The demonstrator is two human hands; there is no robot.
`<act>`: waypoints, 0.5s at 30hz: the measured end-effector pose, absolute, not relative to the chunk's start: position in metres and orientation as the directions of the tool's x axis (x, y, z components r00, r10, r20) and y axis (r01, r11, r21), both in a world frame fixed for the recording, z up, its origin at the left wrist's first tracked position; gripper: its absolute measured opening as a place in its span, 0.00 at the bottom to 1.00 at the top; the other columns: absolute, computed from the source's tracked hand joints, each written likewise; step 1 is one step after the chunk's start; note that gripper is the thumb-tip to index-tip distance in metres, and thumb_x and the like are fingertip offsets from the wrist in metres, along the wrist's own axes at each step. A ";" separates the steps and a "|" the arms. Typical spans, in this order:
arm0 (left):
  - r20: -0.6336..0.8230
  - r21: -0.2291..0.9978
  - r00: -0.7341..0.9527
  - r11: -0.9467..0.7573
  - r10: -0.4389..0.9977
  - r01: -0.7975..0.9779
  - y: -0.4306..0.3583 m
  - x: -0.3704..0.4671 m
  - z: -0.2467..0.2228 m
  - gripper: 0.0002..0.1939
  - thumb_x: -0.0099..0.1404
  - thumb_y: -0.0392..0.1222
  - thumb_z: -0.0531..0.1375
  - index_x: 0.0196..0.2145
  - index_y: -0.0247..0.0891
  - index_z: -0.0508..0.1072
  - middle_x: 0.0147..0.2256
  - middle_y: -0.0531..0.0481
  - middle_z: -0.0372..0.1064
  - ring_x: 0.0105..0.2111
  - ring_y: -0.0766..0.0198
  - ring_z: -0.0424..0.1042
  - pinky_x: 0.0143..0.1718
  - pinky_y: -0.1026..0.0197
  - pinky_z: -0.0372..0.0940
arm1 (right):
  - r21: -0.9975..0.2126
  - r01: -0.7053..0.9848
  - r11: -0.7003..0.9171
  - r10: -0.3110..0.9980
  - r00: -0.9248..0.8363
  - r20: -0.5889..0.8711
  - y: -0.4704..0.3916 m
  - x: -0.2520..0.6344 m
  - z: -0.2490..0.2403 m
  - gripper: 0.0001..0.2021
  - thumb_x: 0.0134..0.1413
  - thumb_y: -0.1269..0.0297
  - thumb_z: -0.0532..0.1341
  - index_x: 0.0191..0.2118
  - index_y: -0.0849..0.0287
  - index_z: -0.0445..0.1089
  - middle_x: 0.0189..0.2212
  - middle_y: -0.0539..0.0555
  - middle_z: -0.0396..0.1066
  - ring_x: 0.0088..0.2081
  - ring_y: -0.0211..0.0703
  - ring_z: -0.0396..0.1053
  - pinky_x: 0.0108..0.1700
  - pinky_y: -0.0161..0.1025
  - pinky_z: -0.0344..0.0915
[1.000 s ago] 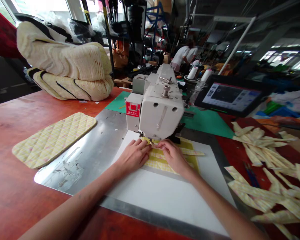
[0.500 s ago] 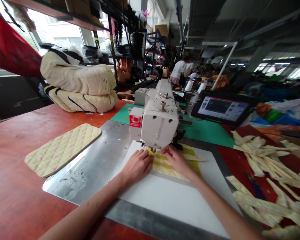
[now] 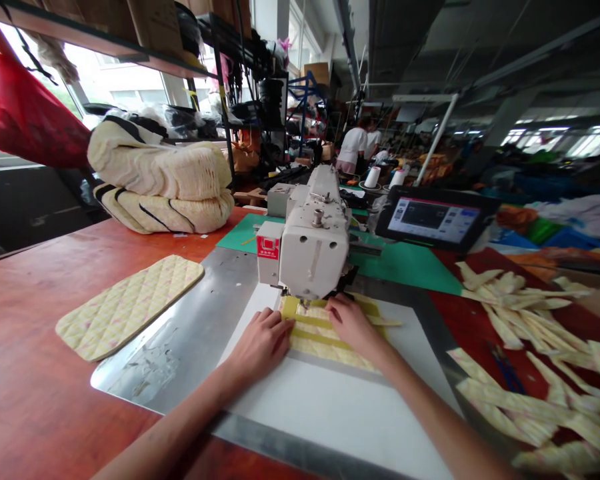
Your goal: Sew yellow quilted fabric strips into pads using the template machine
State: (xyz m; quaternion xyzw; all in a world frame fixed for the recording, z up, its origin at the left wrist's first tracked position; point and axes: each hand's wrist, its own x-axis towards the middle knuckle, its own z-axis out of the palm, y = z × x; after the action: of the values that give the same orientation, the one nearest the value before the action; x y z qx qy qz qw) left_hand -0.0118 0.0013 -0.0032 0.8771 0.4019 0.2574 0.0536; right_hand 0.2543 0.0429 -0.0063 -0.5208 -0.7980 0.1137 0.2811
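Under the head of a white sewing machine lies a quilted yellow fabric piece in a yellow-edged template on a white sheet. My left hand rests at the template's left edge, fingers loosely bent and lying on it, holding nothing. Right of the needle, my right hand pinches a narrow pale fabric strip, which runs out to the right past the hand. The fingertips and the needle area are partly hidden by the machine head.
A quilted pad lies at left on the red table. Behind it are stacked quilted pieces. To the right are a screen, loose fabric strips and dark-blue-handled snips. People in white shirts stand far back.
My left hand has drawn back slightly toward me and left, away from the needle, uncovering more of the template. My right hand stays near the needle. The camera view has shifted a little.
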 end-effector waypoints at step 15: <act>0.333 0.463 0.564 -0.652 0.756 0.601 -0.035 0.012 0.030 0.15 0.68 0.29 0.51 0.44 0.40 0.74 0.41 0.46 0.68 0.46 0.53 0.62 0.52 0.47 0.61 | -0.320 0.917 0.237 0.968 -0.197 0.155 0.027 0.324 0.014 0.19 0.63 0.50 0.59 0.33 0.64 0.69 0.35 0.55 0.68 0.38 0.39 0.64 0.42 0.33 0.57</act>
State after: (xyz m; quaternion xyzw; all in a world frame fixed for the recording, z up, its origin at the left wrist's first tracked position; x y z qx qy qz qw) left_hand 0.0117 -0.0347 0.0299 0.8715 0.3892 0.2579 0.1502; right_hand 0.3241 0.0271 0.0135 -0.6125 -0.7696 0.0783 0.1627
